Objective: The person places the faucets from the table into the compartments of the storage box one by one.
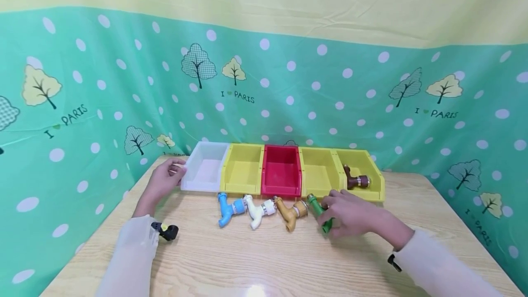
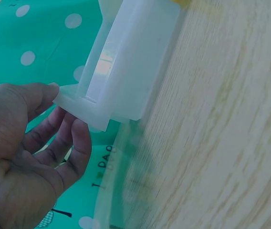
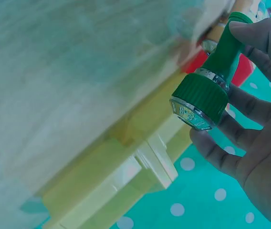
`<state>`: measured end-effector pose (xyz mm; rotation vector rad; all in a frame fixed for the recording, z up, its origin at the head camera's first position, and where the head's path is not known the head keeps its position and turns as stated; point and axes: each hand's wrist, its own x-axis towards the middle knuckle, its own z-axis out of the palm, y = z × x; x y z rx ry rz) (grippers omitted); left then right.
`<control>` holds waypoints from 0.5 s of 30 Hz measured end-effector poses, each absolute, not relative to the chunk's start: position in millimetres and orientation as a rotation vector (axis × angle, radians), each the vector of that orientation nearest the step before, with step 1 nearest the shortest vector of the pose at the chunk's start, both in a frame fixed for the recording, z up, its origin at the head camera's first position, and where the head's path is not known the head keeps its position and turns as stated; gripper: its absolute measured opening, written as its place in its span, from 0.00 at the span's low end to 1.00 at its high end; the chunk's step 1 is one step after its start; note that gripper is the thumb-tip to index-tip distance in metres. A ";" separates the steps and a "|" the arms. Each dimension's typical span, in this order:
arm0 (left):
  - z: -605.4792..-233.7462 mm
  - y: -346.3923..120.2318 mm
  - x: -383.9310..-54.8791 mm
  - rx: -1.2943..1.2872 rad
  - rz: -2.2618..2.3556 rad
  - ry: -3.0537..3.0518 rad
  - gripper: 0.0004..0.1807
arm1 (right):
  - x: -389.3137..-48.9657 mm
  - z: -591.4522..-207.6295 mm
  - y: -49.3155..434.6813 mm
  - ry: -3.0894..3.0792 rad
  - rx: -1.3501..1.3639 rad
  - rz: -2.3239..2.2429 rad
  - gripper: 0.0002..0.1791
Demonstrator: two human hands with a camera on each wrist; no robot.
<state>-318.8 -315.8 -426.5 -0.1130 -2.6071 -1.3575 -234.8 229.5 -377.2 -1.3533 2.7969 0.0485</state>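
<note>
My left hand (image 1: 166, 178) holds the near left edge of the white bin (image 1: 204, 189); in the left wrist view the thumb lies on the rim of its wall and the curled fingers are under it. My right hand (image 1: 350, 214) grips a green tap (image 3: 227, 55), thumb near its threaded end and fingers around its ribbed knob. To its left on the table lie an ochre tap (image 1: 290, 214), a white tap (image 1: 256, 212) and a blue tap (image 1: 226, 212). A dark brown tap (image 1: 353, 180) sits in the rightmost yellow bin (image 1: 378, 182).
Bins stand side by side along the back of the wooden table (image 1: 231, 265): white, a yellow bin (image 1: 242, 189), a red bin (image 1: 282, 190), another yellow bin (image 1: 323, 191) and the rightmost yellow one. A printed green curtain (image 1: 288, 104) hangs behind and at both sides.
</note>
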 end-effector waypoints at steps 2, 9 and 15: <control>-426.6 -315.6 -318.5 -0.113 -1.354 -2.606 0.20 | -235.6 -372.7 230.7 2.823 -1.378 0.059 0.15; -425.7 -314.4 -316.4 -0.132 -1.368 -2.592 0.21 | -244.1 -361.4 234.4 2.900 -1.402 0.088 0.16; -425.9 -315.6 -318.0 -0.134 -1.375 -2.593 0.21 | -259.9 -354.0 234.5 2.948 -1.382 0.113 0.15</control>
